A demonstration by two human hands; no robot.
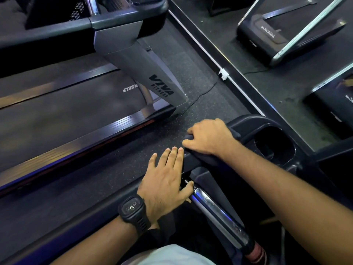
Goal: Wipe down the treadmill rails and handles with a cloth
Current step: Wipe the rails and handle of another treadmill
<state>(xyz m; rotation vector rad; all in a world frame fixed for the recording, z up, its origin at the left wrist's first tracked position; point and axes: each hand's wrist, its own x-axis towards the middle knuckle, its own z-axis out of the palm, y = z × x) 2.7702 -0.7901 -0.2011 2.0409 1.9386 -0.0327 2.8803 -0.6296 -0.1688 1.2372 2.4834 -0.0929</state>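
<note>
Past a pale shirt (pixel 172 255), the left hand (pixel 166 180) is spread, fingers straight, thumb against the chrome rail (pixel 215 211); right hand (pixel 208 138) curls round the black padded handle (pixel 200 159) above speckled dark floor (pixel 133 152), another treadmill (pixel 76 104) alongside

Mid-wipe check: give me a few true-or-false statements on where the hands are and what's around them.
1. The right hand grips the dark handle. True.
2. The left hand is clenched in a fist. False: its fingers lie straight, tips beside the right hand.
3. The black watch sits on the right wrist. False: it is on the left wrist.
4. The neighbouring treadmill's upright reads VIVA FITNESS. True.
</note>
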